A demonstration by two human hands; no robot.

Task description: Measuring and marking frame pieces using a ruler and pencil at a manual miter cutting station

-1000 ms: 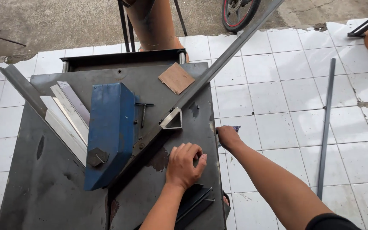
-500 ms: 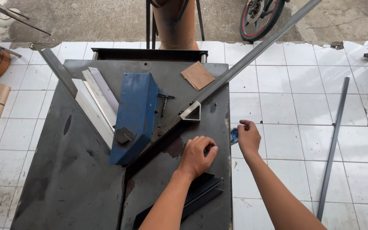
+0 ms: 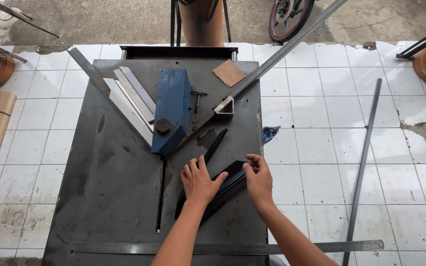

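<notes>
Two bare hands rest on a dark steel work table [image 3: 114, 197], both on a black angled metal profile [image 3: 223, 184] that lies slantwise at the five o'clock part of the tabletop. The left hand [image 3: 199, 180] lies flat on the profile's middle, fingers spread and pressing down rather than gripping; the right hand [image 3: 258, 180] pinches the profile's upper end between thumb and fingertips. Just at twelve o'clock from the left hand lies a slim black bar [image 3: 216, 145], apart from the fingers. At eleven o'clock from the hands stands a blue box-shaped metal guard [image 3: 172, 109], with a long grey square steel tube [image 3: 282, 54] running from beside it out toward one o'clock past the table edge. Several flat silver metal strips [image 3: 129, 101] lie fanned at ten o'clock. A long steel ruler [image 3: 232, 247] lies across the table's near edge at six o'clock, under both forearms.
</notes>
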